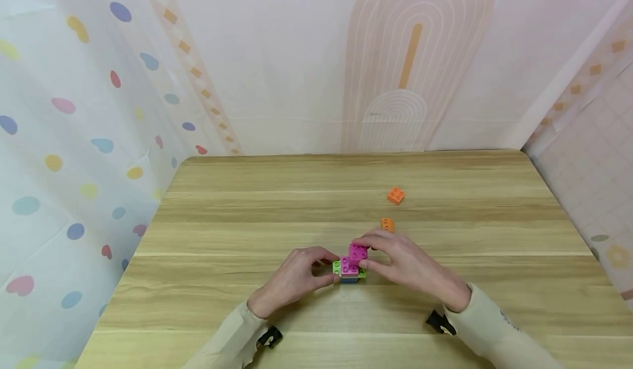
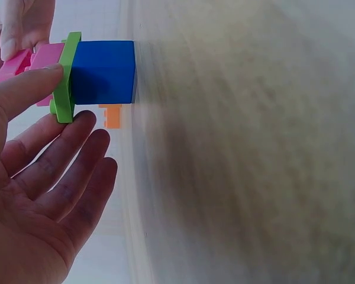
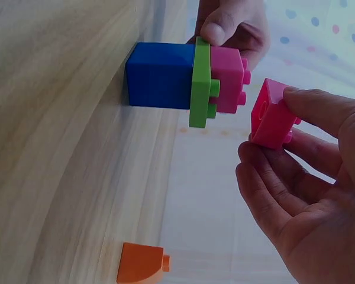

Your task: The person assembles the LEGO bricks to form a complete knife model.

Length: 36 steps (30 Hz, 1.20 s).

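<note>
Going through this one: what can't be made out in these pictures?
Head view: the nearer orange brick, partly covered by the right hand.
Head view: the blue block's top, hidden under the green piece and lower pink brick.
Left wrist view: the tabletop's grain, blurred.
Right wrist view: the rest of the left hand, cut off by the top edge.

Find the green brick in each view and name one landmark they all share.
Head: green brick, low, just right of centre.
Left wrist: green brick, upper left.
Right wrist: green brick, above centre, slightly right.
Shared landmark: the blue block against its underside.
</note>
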### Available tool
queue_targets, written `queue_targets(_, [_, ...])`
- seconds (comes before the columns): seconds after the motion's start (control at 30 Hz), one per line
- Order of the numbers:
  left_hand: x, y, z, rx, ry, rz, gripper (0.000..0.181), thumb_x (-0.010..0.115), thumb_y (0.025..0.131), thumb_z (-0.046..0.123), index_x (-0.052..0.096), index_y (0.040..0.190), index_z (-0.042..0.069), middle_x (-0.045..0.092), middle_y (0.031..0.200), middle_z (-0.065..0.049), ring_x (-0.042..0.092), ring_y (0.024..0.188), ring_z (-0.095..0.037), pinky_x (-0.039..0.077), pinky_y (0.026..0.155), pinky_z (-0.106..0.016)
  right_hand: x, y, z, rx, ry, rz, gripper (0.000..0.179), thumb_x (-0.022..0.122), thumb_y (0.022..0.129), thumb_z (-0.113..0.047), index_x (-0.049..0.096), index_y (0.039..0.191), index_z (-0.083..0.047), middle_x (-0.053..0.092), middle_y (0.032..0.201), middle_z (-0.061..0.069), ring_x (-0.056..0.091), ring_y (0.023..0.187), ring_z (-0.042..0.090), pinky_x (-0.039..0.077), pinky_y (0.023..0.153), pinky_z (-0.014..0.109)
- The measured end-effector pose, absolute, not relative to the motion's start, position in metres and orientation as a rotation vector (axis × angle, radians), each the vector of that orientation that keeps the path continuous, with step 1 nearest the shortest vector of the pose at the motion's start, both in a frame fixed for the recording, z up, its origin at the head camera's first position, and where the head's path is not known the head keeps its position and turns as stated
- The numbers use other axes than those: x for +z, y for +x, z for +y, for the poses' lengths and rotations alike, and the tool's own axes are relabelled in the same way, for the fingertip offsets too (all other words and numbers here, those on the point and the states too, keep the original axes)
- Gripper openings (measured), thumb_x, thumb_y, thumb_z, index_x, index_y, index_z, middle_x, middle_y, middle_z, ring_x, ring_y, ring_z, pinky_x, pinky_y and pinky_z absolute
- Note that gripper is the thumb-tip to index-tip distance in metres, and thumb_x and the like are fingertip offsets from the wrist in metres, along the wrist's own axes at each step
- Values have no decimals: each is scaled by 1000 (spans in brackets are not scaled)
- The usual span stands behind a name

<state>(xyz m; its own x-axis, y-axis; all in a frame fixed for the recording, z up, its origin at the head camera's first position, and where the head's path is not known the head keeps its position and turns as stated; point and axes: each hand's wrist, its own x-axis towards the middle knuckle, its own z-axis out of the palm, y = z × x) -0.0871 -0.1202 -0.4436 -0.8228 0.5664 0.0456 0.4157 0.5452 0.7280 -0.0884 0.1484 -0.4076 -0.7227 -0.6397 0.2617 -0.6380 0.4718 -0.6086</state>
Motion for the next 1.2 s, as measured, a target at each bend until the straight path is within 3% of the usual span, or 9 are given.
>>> queue_targets(1.2, [-448,-87,-121,1151,877,2589,27,82,91,17,74,116,8,76,112,-3,71,98,-16,59,85,-27,-416,-83,134,-1003,-1301,2720,31,77,96,-21,73,124,-10,70,120,-2,68,106,12,59,90,30])
